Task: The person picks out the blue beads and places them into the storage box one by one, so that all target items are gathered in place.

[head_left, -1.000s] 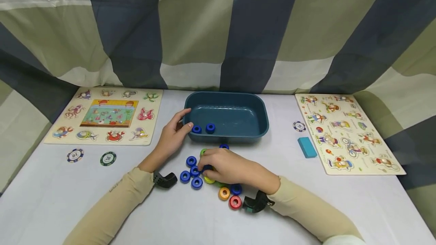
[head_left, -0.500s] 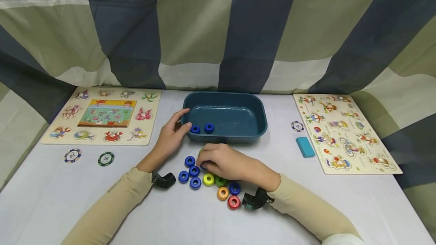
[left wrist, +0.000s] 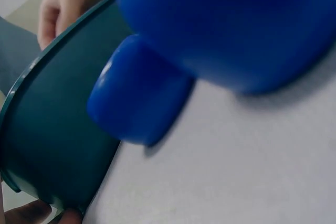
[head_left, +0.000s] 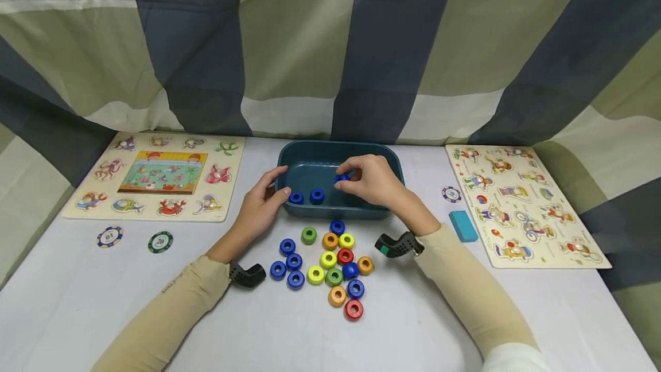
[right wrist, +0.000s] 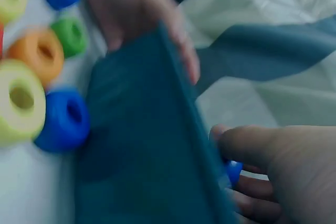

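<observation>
Thumb and fingers of my left hand [head_left: 262,202] hold the left end of a dark teal plastic tub [head_left: 351,211]. Over the tub's right part, my right hand [head_left: 373,182] pinches a blue ring-shaped bead [head_left: 342,178] between thumb and fingers; it also shows as a blue bit [right wrist: 233,172] in the right wrist view, mostly hidden by fingers. Two blue beads [head_left: 317,196] lie in the tub's near left corner. In front of the tub, several loose beads are spread on the cloth: blue [head_left: 296,280], yellow [head_left: 316,275], green [head_left: 308,235], orange [head_left: 337,296] and red [head_left: 353,309].
A sea-animal peg puzzle board [head_left: 217,154] lies at left, with two poker chips [head_left: 162,241] before it. At right are another puzzle board [head_left: 563,245], a poker chip [head_left: 451,194] and a turquoise block [head_left: 463,226]. A checked curtain [head_left: 289,45] hangs behind the tub.
My right hand has lifted a blue bead from the loose group and carried it up and right over the tub. The left hand stays at the tub's left end.
</observation>
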A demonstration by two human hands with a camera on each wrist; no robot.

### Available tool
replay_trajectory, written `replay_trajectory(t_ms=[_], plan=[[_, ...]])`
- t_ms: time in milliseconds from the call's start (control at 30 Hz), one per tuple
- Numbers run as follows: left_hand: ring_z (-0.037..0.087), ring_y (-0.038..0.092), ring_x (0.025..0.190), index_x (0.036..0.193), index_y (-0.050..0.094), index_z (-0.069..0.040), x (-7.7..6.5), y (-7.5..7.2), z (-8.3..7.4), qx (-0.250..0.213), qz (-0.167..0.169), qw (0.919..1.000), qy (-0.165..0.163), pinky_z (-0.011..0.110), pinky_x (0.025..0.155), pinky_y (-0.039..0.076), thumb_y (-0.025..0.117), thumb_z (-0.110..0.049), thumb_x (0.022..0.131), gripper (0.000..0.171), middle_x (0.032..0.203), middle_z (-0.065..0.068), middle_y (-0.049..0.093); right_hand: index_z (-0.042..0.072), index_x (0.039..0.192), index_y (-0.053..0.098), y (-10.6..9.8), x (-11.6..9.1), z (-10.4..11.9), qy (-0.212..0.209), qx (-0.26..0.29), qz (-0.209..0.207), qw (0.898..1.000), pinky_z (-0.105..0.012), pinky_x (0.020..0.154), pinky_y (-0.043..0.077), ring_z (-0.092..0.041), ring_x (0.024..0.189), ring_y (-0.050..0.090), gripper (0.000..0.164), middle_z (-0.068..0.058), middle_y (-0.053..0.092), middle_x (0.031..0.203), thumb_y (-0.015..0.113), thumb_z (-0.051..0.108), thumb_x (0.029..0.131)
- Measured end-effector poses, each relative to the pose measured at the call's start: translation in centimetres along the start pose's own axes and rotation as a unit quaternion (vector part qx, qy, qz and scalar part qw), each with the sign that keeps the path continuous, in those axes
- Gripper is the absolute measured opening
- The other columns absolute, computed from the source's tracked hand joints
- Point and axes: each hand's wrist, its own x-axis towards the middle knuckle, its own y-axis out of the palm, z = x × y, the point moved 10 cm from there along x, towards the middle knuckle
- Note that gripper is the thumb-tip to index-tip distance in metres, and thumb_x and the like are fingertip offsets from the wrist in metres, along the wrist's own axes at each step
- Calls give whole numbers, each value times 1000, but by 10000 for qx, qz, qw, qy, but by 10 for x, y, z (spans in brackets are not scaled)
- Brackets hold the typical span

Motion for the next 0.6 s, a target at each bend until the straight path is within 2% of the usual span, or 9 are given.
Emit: replay_trajectory(t_ms=[167, 300, 400, 600], plan=[[31, 48, 134, 146, 43, -17, 0, 0, 1, -5, 17, 10000, -48, 46, 110, 41, 55, -23, 99, 49, 154, 8, 39, 14, 80, 71, 16, 13, -8, -81, -285, 211, 9993, -24, 54, 41, -11, 57, 49, 12, 0, 69, 76, 78, 24, 83], [35, 46, 135, 147, 41, -11, 1, 1, 1, -50, 11, 10000, -73, 48, 111, 39, 54, -17, 99, 50, 155, 13, 37, 15, 72, 68, 32, 18, -12, -143, -284, 602, 9977, -24, 57, 44, -9, 60, 53, 16, 2, 67, 72, 78, 21, 82], [36, 45, 136, 147, 41, -9, 2, 2, 0, -40, 27, 10000, -51, 49, 111, 39, 53, -16, 100, 50, 154, 15, 37, 15, 72, 69, 43, 19, -16, -108, -338, 947, 9949, -24, 65, 49, -7, 66, 59, 14, 3, 69, 74, 79, 19, 81], [31, 49, 133, 146, 43, -17, 0, -1, -1, 33, -10, 10000, 34, 45, 109, 42, 54, -22, 100, 48, 154, 9, 40, 12, 83, 72, 53, 20, -9, -185, -184, 1310, 9910, -27, 73, 56, -8, 76, 67, 10, 0, 72, 85, 81, 13, 79]])
